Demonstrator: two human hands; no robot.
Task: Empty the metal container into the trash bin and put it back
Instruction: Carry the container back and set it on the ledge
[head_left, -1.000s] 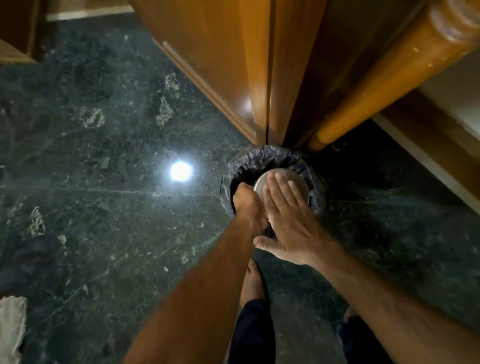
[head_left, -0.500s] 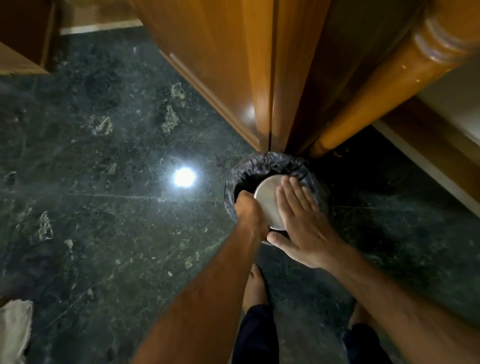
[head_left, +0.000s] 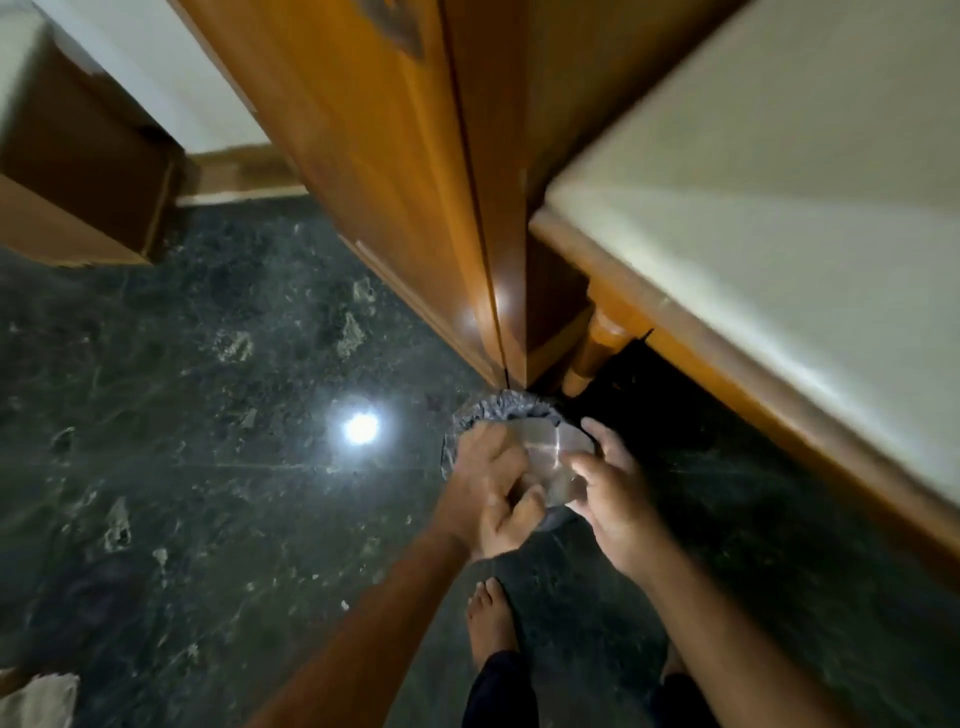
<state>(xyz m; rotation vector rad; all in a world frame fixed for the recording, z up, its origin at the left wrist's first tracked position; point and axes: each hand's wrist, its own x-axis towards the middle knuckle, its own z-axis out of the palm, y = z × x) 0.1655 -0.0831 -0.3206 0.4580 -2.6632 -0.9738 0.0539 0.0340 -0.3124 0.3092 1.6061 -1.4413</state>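
The metal container (head_left: 550, 457) is a shiny round steel vessel, blurred by motion, held above the trash bin (head_left: 501, 410), a small bin lined with a dark plastic bag that stands on the floor at the foot of a wooden cabinet. My left hand (head_left: 493, 483) grips the container's left side and hides part of it. My right hand (head_left: 613, 493) rests against its right side with fingers spread. Whether anything is inside the container is hidden from me.
A tall wooden cabinet (head_left: 405, 182) rises just behind the bin. A wooden table with a pale top (head_left: 779, 208) and a turned leg (head_left: 597, 353) stands at the right. Dark green marble floor (head_left: 182, 467) spreads left. My bare feet (head_left: 491, 623) are below the hands. A white cloth (head_left: 36, 699) lies bottom left.
The container has come up out of the bin toward me and turned. My right hand slid from its flat bottom to its right side. The view tilted upward.
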